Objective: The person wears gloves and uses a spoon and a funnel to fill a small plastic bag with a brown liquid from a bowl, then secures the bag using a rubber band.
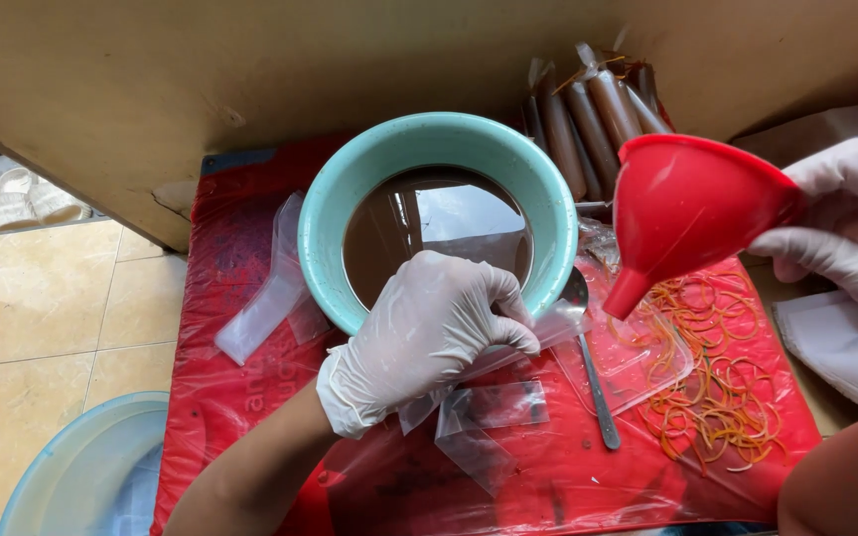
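Observation:
My left hand [429, 333], in a white glove, is closed on a clear narrow plastic bag [479, 417] just in front of a teal bowl [335, 213] filled with brown liquid. My right hand [841, 223], also gloved, holds a red funnel [682, 213] by its rim, spout tilted down toward the left, above the red plastic sheet [240, 387]. A metal spoon [593, 377] lies to the right of the bowl, its bowl end by the rim.
Several filled brown bags [588, 114] lie behind the bowl. Loose orange rubber bands [717, 382] are scattered at right. More empty clear bags [265, 298] lie left of the bowl. A pale blue tub [81, 471] stands on the tiled floor at lower left.

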